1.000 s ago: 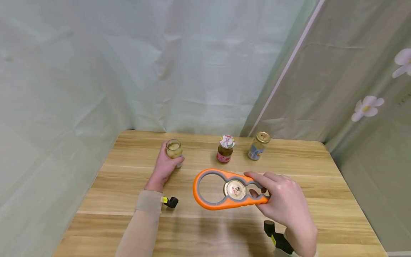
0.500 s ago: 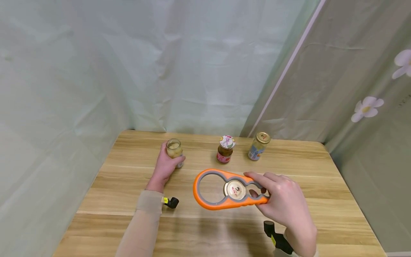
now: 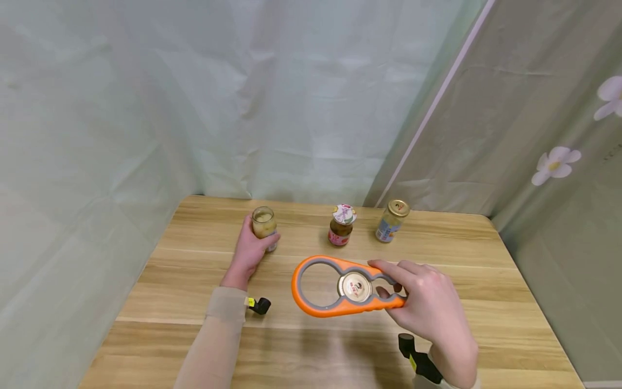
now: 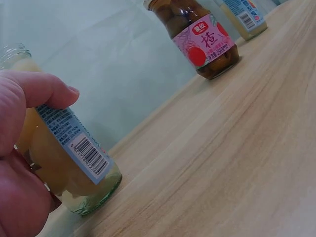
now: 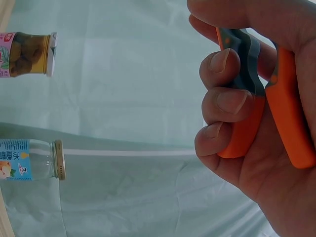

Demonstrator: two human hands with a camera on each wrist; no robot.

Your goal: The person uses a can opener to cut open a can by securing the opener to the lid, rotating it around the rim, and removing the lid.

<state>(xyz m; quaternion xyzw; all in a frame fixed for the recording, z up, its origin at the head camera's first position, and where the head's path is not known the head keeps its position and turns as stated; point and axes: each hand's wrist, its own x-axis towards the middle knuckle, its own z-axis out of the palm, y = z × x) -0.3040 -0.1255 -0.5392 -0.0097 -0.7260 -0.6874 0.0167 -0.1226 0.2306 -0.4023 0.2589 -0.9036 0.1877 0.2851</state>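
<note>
My left hand (image 3: 249,249) grips a lidless glass jar (image 3: 264,221) of pale fruit at the table's back left. In the left wrist view this jar (image 4: 74,163) shows a blue label with a barcode, and the thumb lies across its upper side. My right hand (image 3: 430,302) holds an orange and grey jar opener (image 3: 311,309) by its handles, raised over the table's front middle. A gold lid (image 3: 355,287) sits in the opener's smaller ring. In the right wrist view the fingers (image 5: 229,101) curl round one orange handle, while the other lies against the palm.
A jar with a pink label and patterned lid (image 3: 340,227) stands at the back middle of the wooden table (image 3: 194,270). To its right is a gold-lidded jar with a blue label (image 3: 390,222). Behind the table hangs a pale curtain (image 3: 311,108).
The jar in my left hand has shifted very slightly toward the back of the table. My right hand, the opener and the other two jars look nearly the same.
</note>
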